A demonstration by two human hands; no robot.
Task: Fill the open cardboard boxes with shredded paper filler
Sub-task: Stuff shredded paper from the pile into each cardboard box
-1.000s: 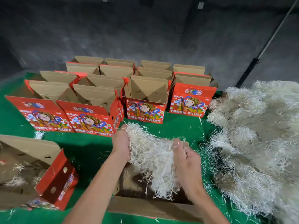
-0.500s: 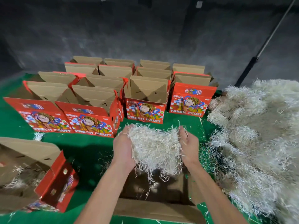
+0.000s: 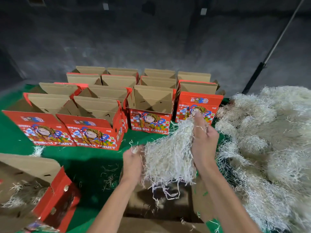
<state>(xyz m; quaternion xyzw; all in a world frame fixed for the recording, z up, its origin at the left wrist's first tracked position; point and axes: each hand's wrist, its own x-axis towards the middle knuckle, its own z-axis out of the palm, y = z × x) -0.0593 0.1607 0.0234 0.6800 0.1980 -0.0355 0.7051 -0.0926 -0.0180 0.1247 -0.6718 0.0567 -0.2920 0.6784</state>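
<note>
A wad of white shredded paper [image 3: 170, 157] hangs between my two hands above an open cardboard box [image 3: 168, 209] right in front of me. My left hand [image 3: 133, 162] grips the wad's lower left side with curled fingers. Higher up, my right hand [image 3: 202, 140] holds its right side, thumb pointing up. Strands dangle into the box, whose brown bottom shows. A big heap of shredded paper [image 3: 265, 148] lies to the right on the green surface [image 3: 87, 158].
Several open red "FRESH FRUIT" boxes [image 3: 94, 125] stand in rows behind. At the lower left another open box [image 3: 33, 187] holds some filler. A dark wall closes the back, with a slanted pole [image 3: 276, 39] at the right.
My right hand has risen and pulled the wad up and rightward, stretching it. The left hand stays low on the wad's left side. The view has shifted slightly.
</note>
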